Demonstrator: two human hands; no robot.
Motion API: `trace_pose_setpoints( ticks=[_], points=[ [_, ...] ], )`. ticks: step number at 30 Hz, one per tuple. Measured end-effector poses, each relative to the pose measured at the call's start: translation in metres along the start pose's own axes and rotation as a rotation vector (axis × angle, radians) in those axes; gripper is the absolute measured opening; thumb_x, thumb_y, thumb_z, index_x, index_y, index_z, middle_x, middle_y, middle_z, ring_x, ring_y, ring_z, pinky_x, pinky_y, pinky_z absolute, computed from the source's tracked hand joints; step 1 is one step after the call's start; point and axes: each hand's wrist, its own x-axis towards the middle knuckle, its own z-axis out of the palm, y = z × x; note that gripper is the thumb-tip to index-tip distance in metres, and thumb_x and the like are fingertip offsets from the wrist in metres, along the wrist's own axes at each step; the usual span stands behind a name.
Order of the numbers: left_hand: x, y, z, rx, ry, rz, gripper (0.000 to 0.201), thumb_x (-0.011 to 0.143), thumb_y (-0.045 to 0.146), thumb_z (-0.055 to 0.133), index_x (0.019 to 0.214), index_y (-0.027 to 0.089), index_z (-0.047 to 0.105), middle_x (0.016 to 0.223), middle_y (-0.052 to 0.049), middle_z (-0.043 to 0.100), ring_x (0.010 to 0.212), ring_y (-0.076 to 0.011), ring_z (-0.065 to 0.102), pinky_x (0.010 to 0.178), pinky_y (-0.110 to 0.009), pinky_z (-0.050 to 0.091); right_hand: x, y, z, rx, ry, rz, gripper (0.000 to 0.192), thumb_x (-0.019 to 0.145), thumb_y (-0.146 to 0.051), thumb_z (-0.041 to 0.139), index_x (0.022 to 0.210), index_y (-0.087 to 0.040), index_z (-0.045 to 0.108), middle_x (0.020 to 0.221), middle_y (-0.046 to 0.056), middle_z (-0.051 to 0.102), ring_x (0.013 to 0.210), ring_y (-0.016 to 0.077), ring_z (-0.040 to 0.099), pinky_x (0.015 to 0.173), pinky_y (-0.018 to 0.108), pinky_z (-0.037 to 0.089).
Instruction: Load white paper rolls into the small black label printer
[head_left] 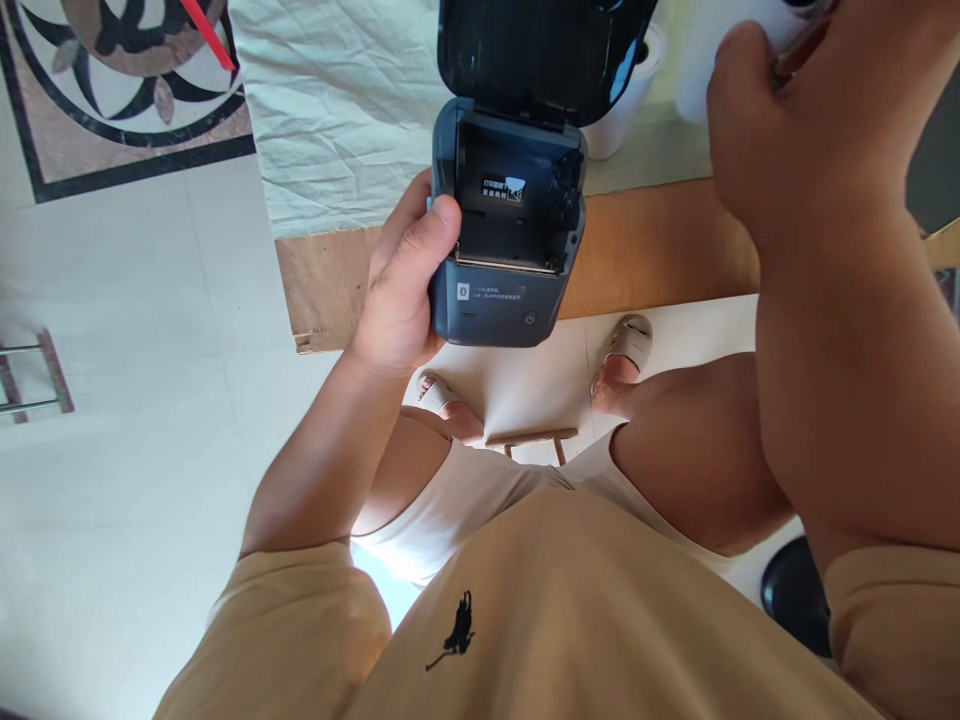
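My left hand (pixel 409 265) is wrapped around the left side of a dark blue handheld label printer (pixel 495 300), thumb on the rim. Its black lid (pixel 517 50) is swung up, baring a black inner bay with a small printed sticker. No roll shows inside that bay. At the upper right, my right hand (pixel 817 120) is raised over the table with thumb and fingers curled. A white roll-like thing (pixel 701 60) is next to its thumb. What lies in these fingers is mostly hidden by the hand and cut off by the frame.
A wooden table (pixel 645 245) carries a pale green cloth (pixel 330 120). Another white roll (pixel 619 125) stands behind the printer. A dark flat object (pixel 934 160) lies at the right edge. Below are a stool (pixel 532 437) and a black round object (pixel 795 595) on the floor.
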Motion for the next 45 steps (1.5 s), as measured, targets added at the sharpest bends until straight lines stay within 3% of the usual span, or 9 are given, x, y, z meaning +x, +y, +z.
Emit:
trace_pose_setpoints(
  ticks=[4,7,10,15,21,24,29,36,45],
  points=[
    [0.0,0.0,0.001,-0.015,-0.008,-0.007,0.028,0.074,0.048,0.051,0.086,0.024,0.058,0.078,-0.004,0.065,0.097,-0.0272,0.061,0.073,-0.033,0.045,-0.018,-0.018,-0.007,-0.026,-0.018,-0.149,0.059,0.054,-0.007,0.041,0.111,-0.014,0.047,0.097,0.006,0.057,0.084,0.0148,0.055,0.073,0.028,0.039],
    [-0.001,0.001,0.0,-0.008,0.004,-0.015,0.028,0.074,0.046,0.052,0.088,0.023,0.057,0.081,-0.004,0.065,0.098,-0.0269,0.06,0.072,-0.032,0.045,-0.023,-0.02,-0.007,-0.063,-0.141,-0.136,0.043,0.062,-0.016,0.047,0.105,-0.021,0.048,0.088,0.003,0.056,0.077,0.012,0.051,0.073,0.027,0.039],
    [0.0,0.001,0.0,-0.016,0.002,-0.015,0.027,0.074,0.046,0.051,0.088,0.024,0.058,0.081,-0.004,0.065,0.098,-0.0271,0.061,0.072,-0.032,0.045,-0.023,-0.019,-0.005,-0.127,-0.218,-0.082,0.028,0.066,-0.028,0.052,0.094,-0.021,0.054,0.084,0.005,0.055,0.077,0.0136,0.05,0.071,0.03,0.038],
    [0.0,0.002,0.0,-0.016,0.001,-0.018,0.028,0.074,0.047,0.051,0.088,0.023,0.058,0.08,-0.005,0.065,0.098,-0.028,0.06,0.072,-0.034,0.045,-0.022,-0.023,-0.007,-0.168,-0.261,0.075,0.036,0.067,-0.035,0.056,0.099,-0.02,0.054,0.101,0.011,0.05,0.095,0.0184,0.049,0.082,0.036,0.039],
    [-0.001,0.002,0.0,-0.004,-0.007,-0.033,0.027,0.074,0.045,0.051,0.088,0.024,0.058,0.079,-0.004,0.065,0.098,-0.027,0.06,0.068,-0.032,0.046,-0.023,-0.021,-0.011,0.023,-0.262,-0.128,0.052,0.057,-0.018,0.059,0.107,-0.021,0.046,0.1,0.003,0.053,0.093,0.0136,0.049,0.083,0.029,0.041],
    [-0.001,0.002,0.001,0.053,-0.009,-0.029,0.025,0.074,0.045,0.049,0.087,0.026,0.058,0.08,-0.003,0.065,0.097,-0.0263,0.061,0.065,-0.032,0.047,-0.024,-0.024,-0.016,0.045,-0.329,-0.073,0.049,0.06,-0.011,0.048,0.107,-0.023,0.044,0.105,0.001,0.051,0.093,0.0121,0.05,0.085,0.029,0.042],
    [-0.001,0.004,0.004,0.111,0.025,-0.038,0.021,0.075,0.043,0.046,0.085,0.028,0.057,0.085,-0.002,0.064,0.098,-0.0254,0.061,0.061,-0.031,0.049,-0.024,-0.029,-0.019,0.053,-0.356,0.027,0.041,0.07,-0.027,0.052,0.11,-0.024,0.043,0.109,0.0,0.049,0.099,0.0132,0.051,0.092,0.032,0.042],
    [-0.001,0.004,0.002,0.078,-0.003,-0.036,0.019,0.076,0.041,0.047,0.084,0.028,0.057,0.083,-0.002,0.064,0.095,-0.0244,0.062,0.06,-0.031,0.048,-0.023,-0.021,-0.02,0.025,-0.231,-0.122,0.05,0.067,-0.016,0.05,0.115,-0.022,0.042,0.112,0.0,0.045,0.108,0.0126,0.043,0.097,0.031,0.04],
    [-0.001,0.003,0.001,0.1,-0.008,-0.037,0.02,0.076,0.042,0.045,0.085,0.028,0.056,0.08,-0.002,0.064,0.096,-0.0252,0.062,0.059,-0.032,0.048,-0.022,-0.023,-0.016,0.055,-0.302,-0.091,0.058,0.065,-0.017,0.053,0.119,-0.026,0.036,0.122,0.001,0.042,0.111,0.0168,0.044,0.095,0.034,0.044]
  ],
)
